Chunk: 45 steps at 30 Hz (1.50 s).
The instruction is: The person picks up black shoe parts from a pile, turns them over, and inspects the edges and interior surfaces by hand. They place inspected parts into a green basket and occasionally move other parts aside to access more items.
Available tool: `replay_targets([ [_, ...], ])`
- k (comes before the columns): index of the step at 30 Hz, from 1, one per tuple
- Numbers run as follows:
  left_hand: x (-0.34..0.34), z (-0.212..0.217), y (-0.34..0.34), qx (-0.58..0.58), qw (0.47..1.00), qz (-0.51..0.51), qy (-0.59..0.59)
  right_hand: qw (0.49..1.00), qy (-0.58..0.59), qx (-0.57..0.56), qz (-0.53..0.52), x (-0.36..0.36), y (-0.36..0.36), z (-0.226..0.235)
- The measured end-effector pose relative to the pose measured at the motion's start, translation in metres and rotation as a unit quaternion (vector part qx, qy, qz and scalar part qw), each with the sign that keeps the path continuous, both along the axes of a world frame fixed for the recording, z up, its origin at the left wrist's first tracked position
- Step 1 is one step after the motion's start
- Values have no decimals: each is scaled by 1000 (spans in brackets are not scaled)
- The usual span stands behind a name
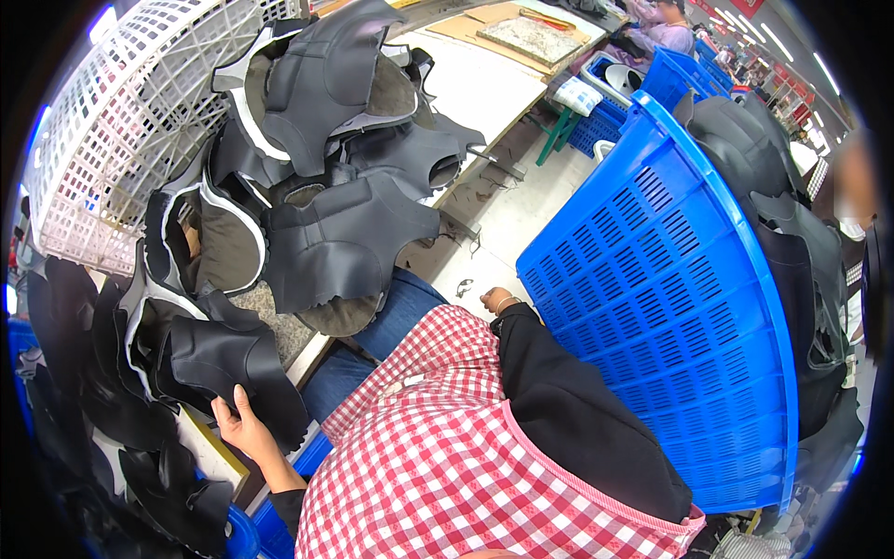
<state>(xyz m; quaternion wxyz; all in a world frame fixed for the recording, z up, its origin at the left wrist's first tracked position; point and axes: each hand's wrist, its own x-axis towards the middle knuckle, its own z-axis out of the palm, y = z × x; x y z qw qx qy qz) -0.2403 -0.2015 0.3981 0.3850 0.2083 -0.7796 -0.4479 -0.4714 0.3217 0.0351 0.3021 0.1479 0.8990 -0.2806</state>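
Observation:
My left hand (248,430) is at the lower edge of a black boot upper (222,359); its thumb lies over the edge, and the edge seems to sit between thumb and fingers. This upper has a smooth face and a pale padded rim. Beyond it, more black boot uppers (349,238) with brownish-grey lining lie piled on the work table. Beside the blue basket my right hand (500,300) hangs with its fingers curled in, and nothing shows in it. Its sleeve is black.
A tall blue slotted basket (666,307) stands close on my right, with black pieces (810,252) behind it. A white plastic crate (121,121) tilts over the left side. Dark pieces (121,373) hang at far left. A person (663,28) sits at the back.

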Motion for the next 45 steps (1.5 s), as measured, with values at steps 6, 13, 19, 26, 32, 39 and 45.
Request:
replay_targets([
  [6, -2, -2, 0, 29, 999, -7, 22, 999, 35, 14, 10, 1, -10, 3],
  [13, -1, -1, 0, 49, 998, -12, 25, 999, -20, 11, 42, -6, -7, -3],
  [19, 1, -5, -4, 31, 999, -10, 19, 982, -44, -124, 133, -4, 6, 10],
  [26, 3, -10, -11, 17, 1000, -7, 10, 841, 23, -383, -382, 29, 28, 88],
  [32, 4, -6, -9, -3, 1000, -21, 2, 771, 105, -561, -282, 88, 86, 160],
  [39, 4, -4, -7, -35, 999, 6, -6, 630, 157, -741, -171, 150, 75, 238],
  [45, 4, -6, -8, -20, 1000, -3, 14, 655, -1, -728, -200, 177, 41, 240],
])
